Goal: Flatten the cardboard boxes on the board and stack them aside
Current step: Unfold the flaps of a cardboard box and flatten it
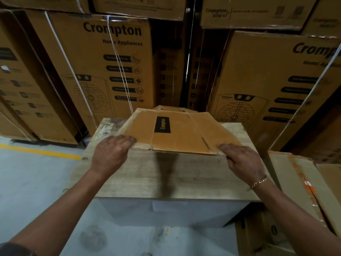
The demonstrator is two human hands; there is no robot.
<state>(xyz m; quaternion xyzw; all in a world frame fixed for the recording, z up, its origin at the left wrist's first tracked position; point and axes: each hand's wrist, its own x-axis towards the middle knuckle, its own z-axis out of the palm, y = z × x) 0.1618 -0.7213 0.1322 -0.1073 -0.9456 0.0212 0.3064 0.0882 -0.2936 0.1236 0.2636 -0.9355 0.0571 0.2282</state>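
A flattened brown cardboard box (177,132) with a black "Crompton" label lies on the far half of the pale wooden board (166,174). Its near edge is lifted a little off the board. My left hand (112,150) grips the box's near left corner, fingers curled over the edge. At the near right corner my right hand (243,159), with a gold bracelet on the wrist, pinches the edge. More flat cardboard (173,108) peeks out behind the box at the board's far edge.
Tall strapped Crompton cartons (103,71) form a wall right behind the board. Flat cardboard (299,182) with orange tape lies to the right of the board. A grey floor with a yellow line (36,150) lies on the left.
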